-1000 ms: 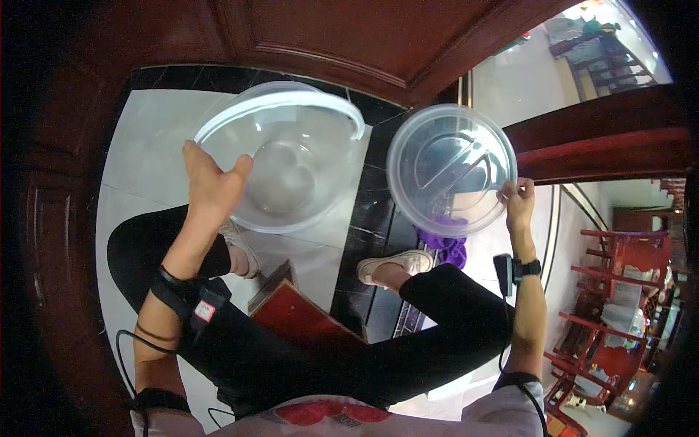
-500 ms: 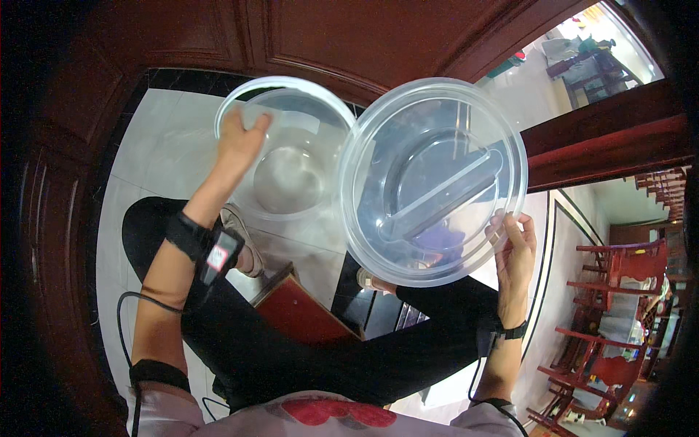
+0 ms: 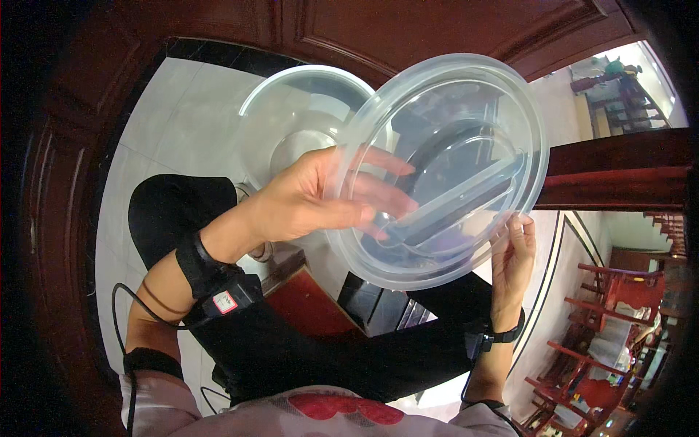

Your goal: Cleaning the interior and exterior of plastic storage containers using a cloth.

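Note:
A round, clear plastic lid [image 3: 466, 171] with a straight moulded bar handle is raised in front of me, tilted. My right hand [image 3: 514, 251] pinches its lower right rim. At the lid's left edge is my left hand [image 3: 309, 197], fingers apart and stretched out; several fingertips show through the clear plastic. Whether those fingers press on the lid, I cannot tell. Behind, a clear round tub [image 3: 255, 138] with a pale rim stands on the floor, partly covered by the lid and my left hand.
Dark wood panelling [image 3: 437, 29] rises beyond the tub. Between my legs sits a low red-topped wooden piece [image 3: 309, 302], beside a dark glossy object [image 3: 371, 302]. Red wooden chairs [image 3: 630, 288] stand off to the right, past a dark beam [image 3: 619, 171]. Pale tiles [image 3: 156, 138] cover the floor.
My left hand has left the tub's rim and moved right and nearer to the lid's left edge. The lid has tilted more, its rim now looking narrower. My right hand keeps its hold.

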Demonstrator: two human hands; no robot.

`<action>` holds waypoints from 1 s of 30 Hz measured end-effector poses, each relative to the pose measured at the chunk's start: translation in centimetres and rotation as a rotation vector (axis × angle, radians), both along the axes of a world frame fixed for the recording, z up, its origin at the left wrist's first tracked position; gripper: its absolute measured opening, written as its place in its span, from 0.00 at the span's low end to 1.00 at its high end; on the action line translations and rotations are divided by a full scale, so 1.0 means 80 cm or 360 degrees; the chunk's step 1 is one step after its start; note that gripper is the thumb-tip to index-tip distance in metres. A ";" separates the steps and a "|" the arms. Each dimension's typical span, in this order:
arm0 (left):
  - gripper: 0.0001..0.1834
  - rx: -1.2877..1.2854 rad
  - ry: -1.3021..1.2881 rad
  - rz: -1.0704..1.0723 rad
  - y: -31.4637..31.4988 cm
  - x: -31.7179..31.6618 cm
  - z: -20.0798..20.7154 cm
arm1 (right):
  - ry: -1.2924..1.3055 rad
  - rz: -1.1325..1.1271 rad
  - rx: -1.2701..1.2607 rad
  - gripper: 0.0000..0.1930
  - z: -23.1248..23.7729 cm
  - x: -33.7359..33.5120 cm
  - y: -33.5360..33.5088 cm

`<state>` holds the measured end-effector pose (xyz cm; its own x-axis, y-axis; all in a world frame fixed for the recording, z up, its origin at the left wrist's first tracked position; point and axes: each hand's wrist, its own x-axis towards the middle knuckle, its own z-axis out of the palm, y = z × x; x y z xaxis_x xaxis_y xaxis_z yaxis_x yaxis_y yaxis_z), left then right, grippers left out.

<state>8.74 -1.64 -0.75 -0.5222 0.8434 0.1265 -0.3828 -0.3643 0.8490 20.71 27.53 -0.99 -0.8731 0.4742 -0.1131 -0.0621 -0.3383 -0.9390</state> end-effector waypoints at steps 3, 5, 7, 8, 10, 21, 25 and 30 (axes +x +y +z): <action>0.25 0.0022 0.0048 0.0041 -0.002 0.003 0.008 | -0.0004 0.0065 -0.0089 0.04 -0.006 -0.001 0.006; 0.25 0.0043 0.0022 0.0069 -0.002 0.005 0.010 | -0.0022 0.0053 -0.0104 0.04 -0.007 -0.003 0.004; 0.25 0.0077 0.0021 0.0114 -0.001 0.006 0.013 | -0.0054 0.0042 -0.0097 0.04 -0.005 -0.006 -0.001; 0.25 0.0074 0.0016 0.0120 -0.001 0.007 0.015 | -0.0082 0.0026 -0.0090 0.04 -0.003 -0.005 -0.004; 0.23 -0.0003 -0.0003 0.0098 -0.001 0.004 0.017 | -0.0072 0.0093 -0.0104 0.07 -0.005 -0.001 0.004; 0.16 0.0024 -0.0249 0.0207 -0.010 -0.001 0.013 | -0.0056 0.0176 -0.0059 0.24 0.014 0.002 -0.021; 0.15 0.0092 -0.0216 0.0190 -0.013 -0.003 0.011 | 0.0004 0.0193 -0.0062 0.24 0.019 0.001 -0.026; 0.16 0.0193 -0.0254 0.0182 -0.012 -0.002 0.015 | 0.0016 0.0089 -0.0044 0.22 0.030 0.008 -0.025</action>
